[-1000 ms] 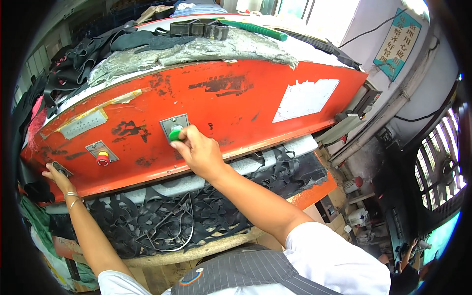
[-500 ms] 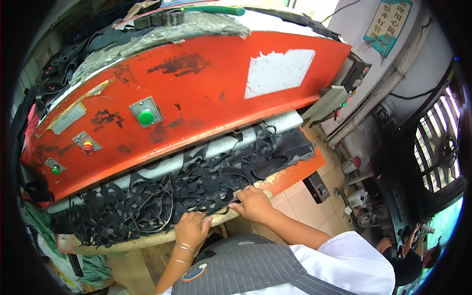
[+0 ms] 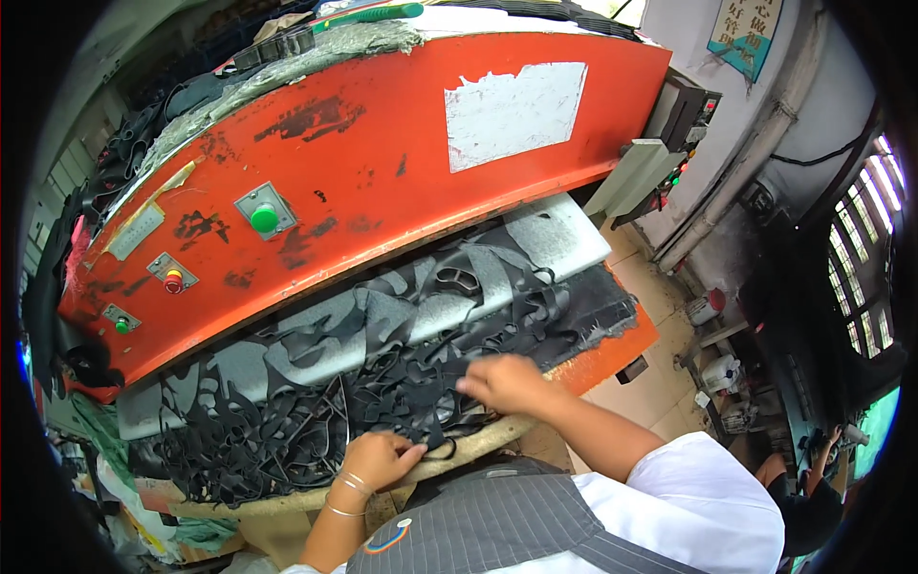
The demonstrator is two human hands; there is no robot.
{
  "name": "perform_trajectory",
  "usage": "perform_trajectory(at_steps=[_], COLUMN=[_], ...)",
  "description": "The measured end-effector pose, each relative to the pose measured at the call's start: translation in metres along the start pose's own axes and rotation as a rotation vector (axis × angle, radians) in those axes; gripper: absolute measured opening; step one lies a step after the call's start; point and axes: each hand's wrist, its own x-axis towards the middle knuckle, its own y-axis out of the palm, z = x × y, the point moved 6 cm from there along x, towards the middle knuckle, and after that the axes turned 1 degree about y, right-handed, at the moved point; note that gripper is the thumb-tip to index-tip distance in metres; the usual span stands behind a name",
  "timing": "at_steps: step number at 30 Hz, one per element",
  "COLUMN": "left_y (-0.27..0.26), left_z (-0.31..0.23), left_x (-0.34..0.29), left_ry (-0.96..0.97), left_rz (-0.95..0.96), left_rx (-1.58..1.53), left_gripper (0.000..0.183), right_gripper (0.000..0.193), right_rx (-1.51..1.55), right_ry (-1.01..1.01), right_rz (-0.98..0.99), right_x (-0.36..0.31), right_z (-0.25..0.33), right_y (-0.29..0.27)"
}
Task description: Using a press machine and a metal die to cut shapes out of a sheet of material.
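Observation:
A tangled heap of black cut-out sheet scraps [image 3: 287, 430] lies in a long strip before me, thin rings and narrow strips among it. My left hand [image 3: 381, 459], with bracelets at the wrist, rests at the heap's front edge, thumb stretched apart from the fingers. Farther right, my right hand [image 3: 512, 385] is above the scraps with its fingers curled in. Whatever is inside those fingers, if anything, is hidden. Behind the heap, a pale grey cutting board [image 3: 559, 234] carries more black scraps and sticks out from under a red press [image 3: 382, 143].
Green push buttons [image 3: 264, 218] and a red knob [image 3: 173, 279] sit on the press front. A control box [image 3: 681, 110] is at its right end. A padded rail [image 3: 478, 450] runs along my side. Another person [image 3: 798, 488] is at the far right.
The pale board shows much more of its surface, out from under the press, with scraps on it. My right hand has lifted off the front edge and moved over the heap.

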Motion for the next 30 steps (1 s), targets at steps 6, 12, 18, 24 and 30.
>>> perform_trajectory(at_steps=[6,12,18,24,30], left_y=[-0.023,0.015,0.017,-0.007,-0.007], left_z=[-0.034,-0.001,0.008,-0.038,0.026], left_x=[0.151,0.242,0.244,0.258,0.304], left_ry=[0.284,0.074,0.158,0.291,0.241], left_rz=[-0.28,-0.367,-0.142,-0.143,-0.389], left_rx=[-0.053,0.228,0.088,0.1,0.229], left_gripper=[0.024,0.027,0.024,0.015,0.023], right_gripper=[0.043,0.047,0.041,0.057,0.053], right_rx=[-0.299,-0.181,0.387,0.47,0.168], right_ry=[0.125,0.055,0.312,0.169,-0.116], right_rz=[-0.483,-0.267,-0.369,-0.632,-0.605], right_x=[0.132,0.182,0.134,0.117,0.162], right_z=[-0.042,-0.089,-0.17,-0.154,-0.059], right_y=[-0.032,-0.024,-0.092,-0.105,-0.071])
